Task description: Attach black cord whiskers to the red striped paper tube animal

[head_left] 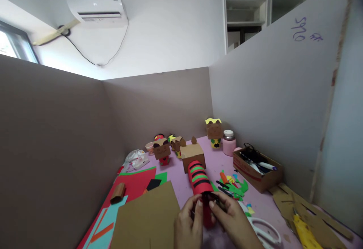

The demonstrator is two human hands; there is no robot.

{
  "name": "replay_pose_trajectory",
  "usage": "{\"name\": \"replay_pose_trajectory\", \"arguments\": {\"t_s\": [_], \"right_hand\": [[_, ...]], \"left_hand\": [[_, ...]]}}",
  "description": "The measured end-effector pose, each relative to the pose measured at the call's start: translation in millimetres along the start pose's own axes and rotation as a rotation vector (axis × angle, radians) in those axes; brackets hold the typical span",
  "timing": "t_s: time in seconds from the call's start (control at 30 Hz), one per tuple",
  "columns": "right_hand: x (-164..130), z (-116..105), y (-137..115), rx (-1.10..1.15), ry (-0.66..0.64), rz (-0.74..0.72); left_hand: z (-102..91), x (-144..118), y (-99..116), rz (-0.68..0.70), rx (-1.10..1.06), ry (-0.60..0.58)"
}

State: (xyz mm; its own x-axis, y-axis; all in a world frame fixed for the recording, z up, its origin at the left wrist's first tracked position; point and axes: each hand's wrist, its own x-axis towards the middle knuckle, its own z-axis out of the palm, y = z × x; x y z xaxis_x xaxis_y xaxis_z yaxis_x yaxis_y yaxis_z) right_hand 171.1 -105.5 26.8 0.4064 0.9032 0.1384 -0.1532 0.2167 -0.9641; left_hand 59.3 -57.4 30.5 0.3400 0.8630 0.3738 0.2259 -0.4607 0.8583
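Low at 6 o'clock on the pink counter (218, 160), both hands meet around a red tube (200, 179) banded with green and black stripes. The left hand (188, 224) curls its fingers on the tube's near end from the 9 o'clock side, its grip pressed on the red paper. The right hand (231, 218) closes in from 3 o'clock, its grip pinching a small black strip (213, 200) against the same end. The tube's far end touches a brown cardboard box (193, 154) with small ears, at 12 o'clock from the hands. White scissors (265, 230) lie just beside the right hand at 4 o'clock. A brown card sheet (147, 218) lies at 9 o'clock. A box of pens (256, 167) sits at 2 o'clock.
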Motion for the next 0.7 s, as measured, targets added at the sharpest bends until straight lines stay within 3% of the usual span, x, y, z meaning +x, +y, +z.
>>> {"name": "replay_pose_trajectory", "arguments": {"t_s": [0.23, 0.37, 0.53, 0.7], "right_hand": [[-1, -10, 0, -0.177, -0.044, -0.034], [-3, -17, -4, -0.233, 0.066, -0.060], [-3, -25, -7, -0.193, 0.181, -0.044], [-2, -23, -4, -0.177, 0.148, -0.055]], "left_hand": [[1.7, 1, 5, -0.081, -0.031, -0.028], [-4.4, -2, -2, -0.117, -0.082, 0.065], [-1.5, -8, -9, -0.176, -0.357, 0.239], [11.6, -14, -6, -0.352, -0.616, 0.217]]}}
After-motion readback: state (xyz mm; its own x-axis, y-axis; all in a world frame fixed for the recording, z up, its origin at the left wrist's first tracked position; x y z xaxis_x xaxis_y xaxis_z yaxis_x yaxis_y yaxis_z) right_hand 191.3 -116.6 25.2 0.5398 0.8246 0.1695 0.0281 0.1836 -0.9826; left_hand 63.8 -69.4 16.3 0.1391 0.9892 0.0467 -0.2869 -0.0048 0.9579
